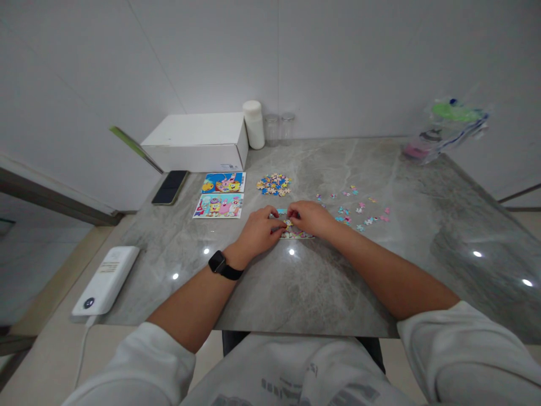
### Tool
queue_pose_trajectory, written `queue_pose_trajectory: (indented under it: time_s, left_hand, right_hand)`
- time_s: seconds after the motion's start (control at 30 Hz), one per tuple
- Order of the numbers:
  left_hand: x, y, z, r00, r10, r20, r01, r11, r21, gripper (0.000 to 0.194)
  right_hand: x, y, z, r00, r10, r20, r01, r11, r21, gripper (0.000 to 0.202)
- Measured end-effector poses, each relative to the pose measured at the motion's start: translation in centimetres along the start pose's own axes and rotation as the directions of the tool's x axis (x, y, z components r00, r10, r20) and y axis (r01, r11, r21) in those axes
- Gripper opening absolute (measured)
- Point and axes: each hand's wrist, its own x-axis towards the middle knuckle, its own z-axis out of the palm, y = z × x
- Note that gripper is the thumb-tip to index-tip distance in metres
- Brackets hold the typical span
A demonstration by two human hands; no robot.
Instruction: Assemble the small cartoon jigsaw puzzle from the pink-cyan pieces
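A partly covered jigsaw puzzle (298,233) lies on the table in front of me, with joined colourful pieces along its lower edge. My left hand (262,230) rests at its left side, the thumb and fingers apart and touching it. My right hand (310,217) is over its upper right part, fingertips pinched together and pointing down. Whatever is between those fingertips is hidden. Loose puzzle pieces (369,221) are scattered to the right of my right hand. Beyond my hands is a heap of puzzle pieces (274,184).
Two cartoon picture cards (218,206) lie left of the heap, beside a phone (170,188). A white box (196,138), a white bottle (253,125) and two clear containers (279,129) stand along the wall. A plastic bag (443,132) sits back right; a white power bank (105,281) lies front left.
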Motion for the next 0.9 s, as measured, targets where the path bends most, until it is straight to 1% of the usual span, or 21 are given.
queue_pose_trajectory:
  time_s: [0.2, 0.33, 0.43, 0.53, 0.77, 0.9]
  left_hand:
    - [0.0, 0.0, 0.0, 1.000, -0.001, 0.007, 0.001, 1.000, -0.004, 0.018]
    - [-0.1, 0.1, -0.1, 0.999, -0.016, 0.028, 0.016, 1.000, 0.010, 0.020]
    - [0.0, 0.2, -0.1, 1.000, -0.020, 0.022, 0.020, 1.000, 0.011, 0.020]
    - [0.0, 0.2, 0.0, 1.000, -0.021, 0.021, 0.021, 1.000, 0.008, 0.021]
    - [-0.1, 0.2, -0.1, 0.999, -0.033, 0.027, 0.033, 0.999, 0.015, 0.021]
    - [0.0, 0.3, -0.2, 0.999, -0.036, 0.032, 0.036, 0.999, 0.001, 0.020]
  right_hand:
    - [-0.3, 0.0, -1.4, 0.999, 0.030, -0.013, -0.030, 0.999, -0.019, 0.016]
    - [-0.5, -0.3, -1.7, 0.999, 0.014, 0.045, -0.011, 0.998, -0.061, 0.015]
    - [-0.5, -0.4, -1.4, 0.995, 0.009, 0.100, 0.000, 0.996, -0.092, 0.018]
    - [-0.5, -0.4, -1.2, 0.992, 0.006, 0.124, 0.006, 0.995, -0.100, 0.020]
    - [-0.5, -0.2, -1.1, 0.995, -0.023, 0.102, 0.030, 0.997, -0.069, 0.018]
    - [-0.4, -0.1, -1.2, 0.997, -0.038, 0.068, 0.039, 0.999, -0.011, 0.011]
